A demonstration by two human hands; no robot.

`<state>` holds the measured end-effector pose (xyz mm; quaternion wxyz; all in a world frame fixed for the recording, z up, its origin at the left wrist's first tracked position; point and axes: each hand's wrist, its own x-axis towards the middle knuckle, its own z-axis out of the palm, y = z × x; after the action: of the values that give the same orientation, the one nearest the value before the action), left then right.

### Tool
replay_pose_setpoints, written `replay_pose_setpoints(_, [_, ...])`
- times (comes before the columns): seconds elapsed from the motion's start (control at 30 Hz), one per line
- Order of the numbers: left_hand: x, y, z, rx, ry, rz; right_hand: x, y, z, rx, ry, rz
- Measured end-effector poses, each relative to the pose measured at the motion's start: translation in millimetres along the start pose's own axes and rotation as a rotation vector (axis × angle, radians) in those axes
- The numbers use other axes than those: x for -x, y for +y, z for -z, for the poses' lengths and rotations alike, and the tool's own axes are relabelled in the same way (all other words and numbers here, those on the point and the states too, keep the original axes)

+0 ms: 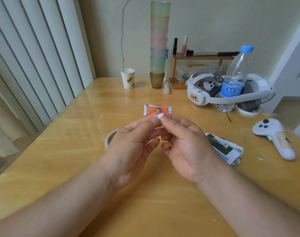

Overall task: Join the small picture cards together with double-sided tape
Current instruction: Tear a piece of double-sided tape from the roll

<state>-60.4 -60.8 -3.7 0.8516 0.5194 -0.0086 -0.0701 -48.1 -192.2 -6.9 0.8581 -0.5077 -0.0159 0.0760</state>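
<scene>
My left hand (135, 142) and my right hand (185, 142) meet above the middle of the wooden table (60, 159). Their fingertips pinch a small white piece of tape (159, 115) between them. Just beyond the fingertips lies a small pile of picture cards (157, 109), the top one orange. A larger, fanned pile of picture cards (226, 148) rests to the right of my right hand. A white tape roll (109, 138) lies flat on the table, mostly hidden behind my left hand.
At the back stand a paper cup (128, 78), a tall stack of coloured cups (158, 45), a small wooden shelf (202, 57) and a water bottle (234, 79) in front of a white headset (205, 98). A white controller (275, 137) lies right.
</scene>
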Motion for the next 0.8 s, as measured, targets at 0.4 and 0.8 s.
replay_pose_setpoints(0.4, [1,-6,1,-0.087,0.173,-0.16,-5,10,13,0.849,0.181,0.818])
replay_pose_setpoints(0.8, [1,-7,4,-0.146,0.145,-0.183,0,-5,13,0.597,-0.034,0.462])
